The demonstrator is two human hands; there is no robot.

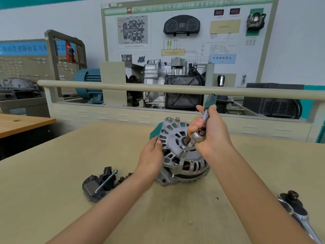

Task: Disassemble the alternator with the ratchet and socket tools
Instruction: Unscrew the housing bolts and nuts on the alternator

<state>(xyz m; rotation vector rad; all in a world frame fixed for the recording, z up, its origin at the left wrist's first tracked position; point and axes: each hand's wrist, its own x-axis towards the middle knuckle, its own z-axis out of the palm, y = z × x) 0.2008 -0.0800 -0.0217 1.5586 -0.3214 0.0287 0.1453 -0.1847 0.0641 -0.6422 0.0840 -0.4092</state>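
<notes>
Both bare forearms reach forward from the bottom edge, converging toward the middle. The left hand (152,152) sits palm-in, fingers curled and pressed against the side of the alternator (181,155), thumb on the near rim. The right hand (209,132) is raised higher, wrist bent, fingers wrapped round the ratchet (200,132) near its head, thumb lifted and pointing up.

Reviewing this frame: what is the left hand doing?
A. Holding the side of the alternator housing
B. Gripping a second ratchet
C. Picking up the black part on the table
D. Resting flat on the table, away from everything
A: the left hand grips the edge of the alternator, steadying it, while the right hand holds the ratchet with its socket on the housing.
</notes>
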